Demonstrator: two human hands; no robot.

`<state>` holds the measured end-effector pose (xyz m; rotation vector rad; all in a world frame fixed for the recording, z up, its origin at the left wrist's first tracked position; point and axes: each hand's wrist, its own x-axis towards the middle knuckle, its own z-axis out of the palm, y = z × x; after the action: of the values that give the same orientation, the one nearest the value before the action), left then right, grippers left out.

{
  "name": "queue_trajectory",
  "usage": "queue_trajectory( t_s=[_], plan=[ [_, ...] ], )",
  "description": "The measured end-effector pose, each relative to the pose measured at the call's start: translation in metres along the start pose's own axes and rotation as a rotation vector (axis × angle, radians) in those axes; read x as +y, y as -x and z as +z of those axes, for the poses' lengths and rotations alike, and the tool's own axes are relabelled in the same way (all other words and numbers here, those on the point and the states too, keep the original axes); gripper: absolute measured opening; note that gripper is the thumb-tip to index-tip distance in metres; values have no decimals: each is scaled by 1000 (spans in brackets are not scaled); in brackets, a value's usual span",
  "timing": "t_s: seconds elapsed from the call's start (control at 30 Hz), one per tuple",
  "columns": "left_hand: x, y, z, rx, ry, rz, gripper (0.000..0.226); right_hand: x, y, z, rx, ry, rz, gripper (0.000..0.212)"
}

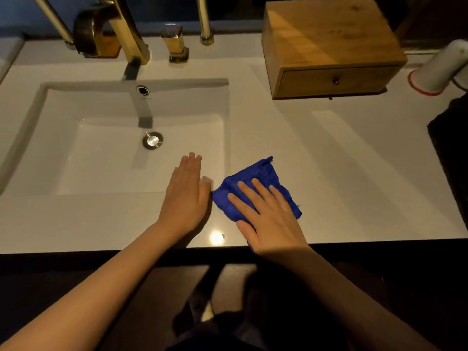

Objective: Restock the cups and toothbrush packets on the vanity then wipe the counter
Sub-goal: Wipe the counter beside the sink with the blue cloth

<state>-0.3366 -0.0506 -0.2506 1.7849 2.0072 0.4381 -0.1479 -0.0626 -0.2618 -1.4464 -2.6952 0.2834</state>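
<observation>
A folded blue cloth (pixel 255 181) lies flat on the white counter (pixel 342 173), just right of the sink's front corner. My right hand (pixel 268 216) presses down on it, palm flat and fingers spread, covering its near half. My left hand (pixel 187 193) lies flat beside it on the counter's front strip, fingers together and reaching over the sink's (pixel 121 138) front rim, holding nothing. A white cup (pixel 440 69) with a red rim lies tipped at the far right. No toothbrush packets are visible.
A wooden box (pixel 329 46) with a small drawer stands at the back right. A gold faucet (pixel 126 29) and gold handle (pixel 177 44) rise behind the sink. A dark object (pixel 453 148) sits at the right edge. The counter's dark front edge runs below my hands.
</observation>
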Motion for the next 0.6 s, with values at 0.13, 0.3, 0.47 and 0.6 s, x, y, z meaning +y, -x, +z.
queue_trajectory(
  t_s=[0.13,0.3,0.47,0.6],
  plan=[
    [-41,16,-26,61,-190,-24,64,-44,10,6,7,19,68,51],
    [-79,38,-37,61,-367,-127,73,-95,10,19,135,-73,115,40],
    [-82,43,-31,82,-371,-142,76,-50,0,-20,493,-321,223,37],
    [-83,44,-31,90,-371,-136,75,44,-31,-44,299,-298,368,41]
  ],
)
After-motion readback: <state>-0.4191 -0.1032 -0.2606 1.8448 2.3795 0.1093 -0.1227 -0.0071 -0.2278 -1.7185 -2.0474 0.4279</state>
